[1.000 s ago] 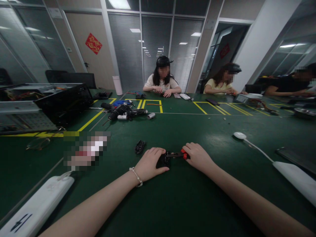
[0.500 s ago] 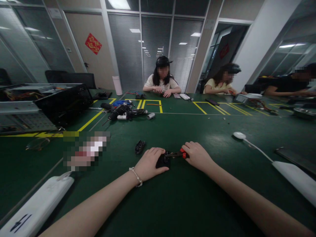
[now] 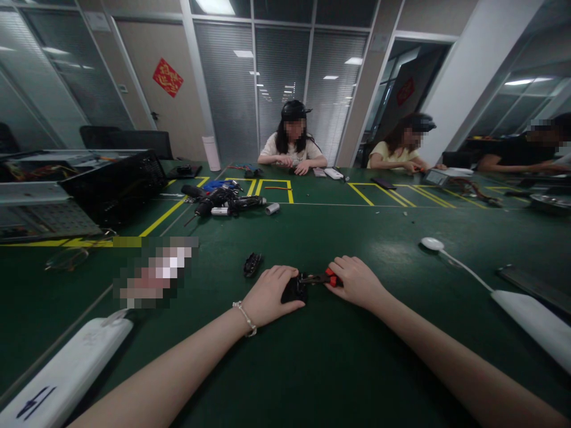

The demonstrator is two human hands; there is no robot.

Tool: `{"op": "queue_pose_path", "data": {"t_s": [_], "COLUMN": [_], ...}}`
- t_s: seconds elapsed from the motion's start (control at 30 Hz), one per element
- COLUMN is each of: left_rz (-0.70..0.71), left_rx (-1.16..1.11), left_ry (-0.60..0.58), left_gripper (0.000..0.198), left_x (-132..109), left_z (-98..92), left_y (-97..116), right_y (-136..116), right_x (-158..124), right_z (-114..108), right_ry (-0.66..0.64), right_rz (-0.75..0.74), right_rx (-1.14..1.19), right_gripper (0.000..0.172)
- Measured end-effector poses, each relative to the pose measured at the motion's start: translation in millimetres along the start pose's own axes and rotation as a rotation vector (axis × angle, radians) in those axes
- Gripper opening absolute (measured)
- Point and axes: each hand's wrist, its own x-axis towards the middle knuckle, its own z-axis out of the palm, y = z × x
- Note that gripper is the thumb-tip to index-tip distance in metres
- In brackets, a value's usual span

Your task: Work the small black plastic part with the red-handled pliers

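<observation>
Midway along the near edge of the tabletop point(image 3: 339, 362), the left hand point(image 3: 270, 295) is cupped down over a black part point(image 3: 295, 290), apparently pinning it against the tool's push. The right hand point(image 3: 357, 283) is clamped on red-handled pliers point(image 3: 317, 277). Their long axis runs along that edge, with the nose pointing left into the part. A black piece point(image 3: 252, 264) lies just beyond.
</observation>
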Motion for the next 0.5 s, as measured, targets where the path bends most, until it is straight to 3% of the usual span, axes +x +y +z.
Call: {"op": "queue_pose_path", "data": {"t_s": [0.3, 0.5], "left_rz": [-0.001, 0.007], "left_rx": [0.006, 0.007], "left_ry": [-0.003, 0.002], "left_gripper": [0.053, 0.053], "left_x": [0.2, 0.2], "left_z": [-0.6, 1.1], "left_y": [1.2, -0.2], "right_y": [-0.2, -1.0], "right_x": [-1.1, -1.2], "right_z": [-0.8, 1.4], "right_ry": [0.010, -0.003], "right_rz": [-0.005, 0.007], "right_rx": [0.014, 0.028], "right_gripper": [0.038, 0.031]}}
